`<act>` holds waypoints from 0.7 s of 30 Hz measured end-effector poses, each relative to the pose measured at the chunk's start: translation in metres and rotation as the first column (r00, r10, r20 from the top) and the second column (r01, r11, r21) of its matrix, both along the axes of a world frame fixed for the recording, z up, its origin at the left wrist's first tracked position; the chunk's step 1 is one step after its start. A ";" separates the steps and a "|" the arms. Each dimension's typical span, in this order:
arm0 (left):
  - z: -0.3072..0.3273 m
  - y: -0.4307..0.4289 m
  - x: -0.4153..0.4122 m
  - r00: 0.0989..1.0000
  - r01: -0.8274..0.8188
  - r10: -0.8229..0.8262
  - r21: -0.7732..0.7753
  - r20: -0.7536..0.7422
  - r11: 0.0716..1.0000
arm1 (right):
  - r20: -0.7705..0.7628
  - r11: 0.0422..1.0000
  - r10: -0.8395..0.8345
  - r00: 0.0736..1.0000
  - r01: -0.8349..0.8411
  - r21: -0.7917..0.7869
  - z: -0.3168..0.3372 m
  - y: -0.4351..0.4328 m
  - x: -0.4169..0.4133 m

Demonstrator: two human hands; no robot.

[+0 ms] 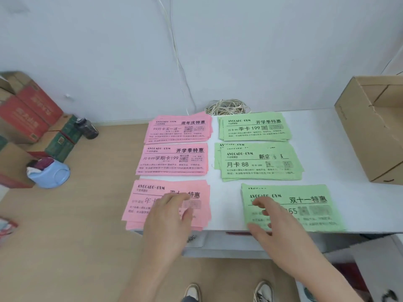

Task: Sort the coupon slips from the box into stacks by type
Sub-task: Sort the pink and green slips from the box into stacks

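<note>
White bench [327,149] beside the box [370,131] is holding six coupon stacks [174,158], and the left hand [168,216] and right hand [268,219], flat and wide, are pressing two, likely tidying; next needs lining up edges.

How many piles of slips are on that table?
6. Pink piles in the left column: far, middle, near. Green piles in the right column: far, middle, near. The left hand and right hand partly cover the near ones.

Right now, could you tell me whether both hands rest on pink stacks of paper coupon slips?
No, the left hand rests on the near pink paper stack, the right hand on the near green paper stack.
</note>
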State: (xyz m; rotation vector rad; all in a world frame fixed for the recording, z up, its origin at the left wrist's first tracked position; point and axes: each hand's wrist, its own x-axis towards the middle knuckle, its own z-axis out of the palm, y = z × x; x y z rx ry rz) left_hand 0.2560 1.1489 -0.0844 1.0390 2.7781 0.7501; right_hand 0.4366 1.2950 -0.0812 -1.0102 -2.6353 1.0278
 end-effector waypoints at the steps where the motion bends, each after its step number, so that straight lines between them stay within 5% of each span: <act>1: 0.000 -0.016 -0.018 0.999 -0.040 0.040 0.003 -0.002 0.999 | -0.016 0.998 0.020 1.000 -0.021 -0.060 -0.003 -0.016 -0.018; 7: -0.020 -0.084 -0.119 0.956 -0.195 0.225 -0.162 0.190 0.967 | 0.102 0.998 -0.063 0.993 0.065 -0.015 -0.025 -0.072 -0.104; 12: -0.043 -0.077 -0.159 0.695 -0.236 0.217 -0.068 0.685 0.969 | 0.087 0.982 -0.187 0.978 0.186 0.025 -0.034 -0.078 -0.138; 19: -0.055 -0.080 -0.166 0.567 -0.333 0.178 0.027 0.804 0.942 | -0.004 0.952 -0.294 0.956 0.293 -0.094 -0.031 -0.101 -0.148; 21: -0.050 -0.081 -0.165 0.630 -0.328 0.186 0.042 0.754 0.944 | -0.016 0.935 -0.326 0.945 0.319 -0.156 -0.033 -0.102 -0.148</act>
